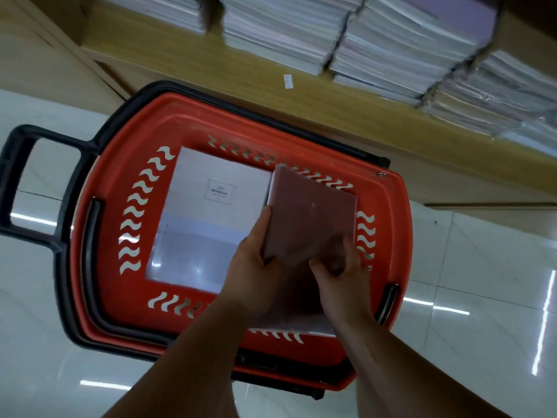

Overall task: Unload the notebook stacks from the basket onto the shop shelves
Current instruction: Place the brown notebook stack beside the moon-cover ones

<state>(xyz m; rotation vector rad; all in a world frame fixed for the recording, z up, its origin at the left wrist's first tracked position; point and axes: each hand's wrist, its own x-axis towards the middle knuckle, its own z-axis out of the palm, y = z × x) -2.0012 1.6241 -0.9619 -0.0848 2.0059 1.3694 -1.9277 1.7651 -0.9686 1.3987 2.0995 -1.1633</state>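
Note:
A red plastic basket [102, 285] with a black rim stands on the floor below me. Inside, on the left, lies a pale wrapped notebook stack [208, 218] with a small white label. Over the right half, a reddish-brown wrapped notebook stack [307, 215] is tilted up. My left hand [256, 267] grips its left edge, thumb along the side. My right hand [343, 285] grips its near corner, fingers curled over the cover. Another pale stack [301, 321] shows under my wrists.
A wooden shelf [211, 64] runs along the top, loaded with several tall piles of wrapped notebooks [286, 34]. A small white tag [288, 81] lies on its board. The basket's black pull handle [18, 179] sticks out left over glossy white floor tiles [482, 282].

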